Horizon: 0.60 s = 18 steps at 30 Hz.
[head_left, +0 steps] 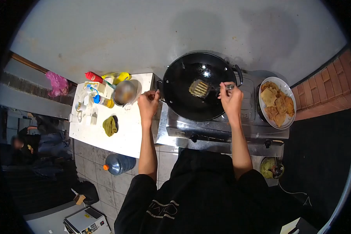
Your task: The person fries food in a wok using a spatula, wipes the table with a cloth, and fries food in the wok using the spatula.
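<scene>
Spatula [195,90] in R hand [231,99] grip, L hand [148,103] holding wok [183,102] edge handle [158,84], room btwn

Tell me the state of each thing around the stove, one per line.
Stove: can't tell if lit
Wok: uncovered, on the stove
Spatula: in the right hand, end inside wok
Plate: loaded with fried food
Metal bowl: uncovered, contents blurred
Green cloth: bunched on the table
Water jug: capped

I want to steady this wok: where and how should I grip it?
Probably best: take the wok by its two loop handles, a hand from each side, since they jut past the rim left and right. The left hand seems to pinch one; the right hand holds the slotted spatula.
</scene>
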### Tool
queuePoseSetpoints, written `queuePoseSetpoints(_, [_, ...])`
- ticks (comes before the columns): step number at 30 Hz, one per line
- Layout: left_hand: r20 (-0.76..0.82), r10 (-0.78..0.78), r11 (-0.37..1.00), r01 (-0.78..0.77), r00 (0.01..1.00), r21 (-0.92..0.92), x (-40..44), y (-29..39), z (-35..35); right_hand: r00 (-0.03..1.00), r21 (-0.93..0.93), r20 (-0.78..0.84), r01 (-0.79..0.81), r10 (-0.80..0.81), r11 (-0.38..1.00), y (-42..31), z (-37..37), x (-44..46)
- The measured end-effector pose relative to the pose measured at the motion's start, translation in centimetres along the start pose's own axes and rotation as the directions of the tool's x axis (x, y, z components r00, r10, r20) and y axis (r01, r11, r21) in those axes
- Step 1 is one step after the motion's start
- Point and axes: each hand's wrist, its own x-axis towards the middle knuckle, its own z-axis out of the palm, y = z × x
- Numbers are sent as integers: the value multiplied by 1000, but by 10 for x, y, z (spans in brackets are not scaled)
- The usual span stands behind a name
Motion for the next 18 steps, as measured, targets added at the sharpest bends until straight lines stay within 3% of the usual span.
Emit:
queuePoseSetpoints(4, [7, -16, 1000, 16, 1000, -15, 1, 1, -1, 996, 66, 84, 8, -14, 998, 1, -1, -4])
queuePoseSetpoints(7, [38, -36, 999, 35, 999, 23, -1, 4, -4, 999, 16, 43, -24, 23, 1000, -3, -11, -2])
queuePoseSetpoints(9, [29, -35, 999, 34, 999, 13, -1, 6, -3, 999, -19, -28, 34, -34, 999, -2, -11, 1])
queuePoseSetpoints(13, [13, -38, 999, 38, 999, -31, 0, 4, -1, 997, 69, 80, 2, -7, 998, 3, 2, -3])
queuePoseSetpoints(18, [18, -48, 999, 49, 999, -24, -1, 2, -1, 1000, -15, 15, -26, 26, 1000, -5, -15, -2])
